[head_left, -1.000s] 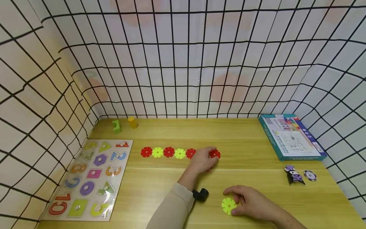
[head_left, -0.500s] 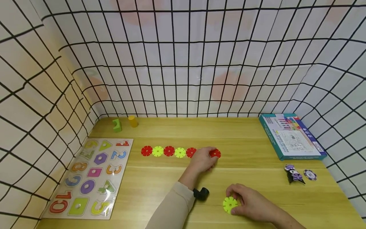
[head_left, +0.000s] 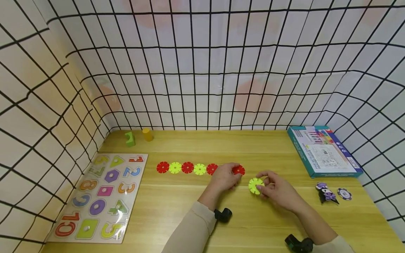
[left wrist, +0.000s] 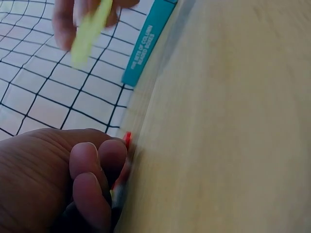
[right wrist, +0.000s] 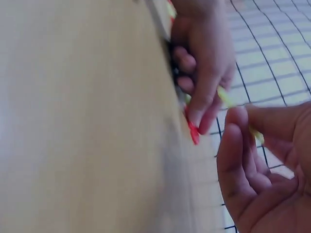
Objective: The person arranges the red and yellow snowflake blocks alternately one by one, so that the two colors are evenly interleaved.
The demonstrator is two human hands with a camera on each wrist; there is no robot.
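Observation:
Red and yellow notched plastic discs lie in a row on the table, a yellow one [head_left: 175, 168] among them. At the row's right end, my left hand [head_left: 224, 177] pinches a red disc [head_left: 240, 170] between thumb and forefinger, and covers part of the row beside it. In the left wrist view its other fingers [left wrist: 92, 201] are curled in. My right hand [head_left: 280, 189] pinches a yellow notched disc [head_left: 254, 185] by its edge, raised off the table, to the right of and nearer me than the red one. The right wrist view shows the yellow disc [right wrist: 225, 96] edge-on.
A number-and-shape puzzle board [head_left: 104, 191] lies at the left. Behind it stand a green block [head_left: 129, 139] and a yellow cylinder [head_left: 147, 135]. To the right are a flat teal box [head_left: 324, 151], a small purple-and-black figure [head_left: 326, 193] and a round chip [head_left: 344, 194].
My right hand has carried the yellow disc up and away from me, from the table's front toward the row's right end. My left hand has stayed at the red disc.

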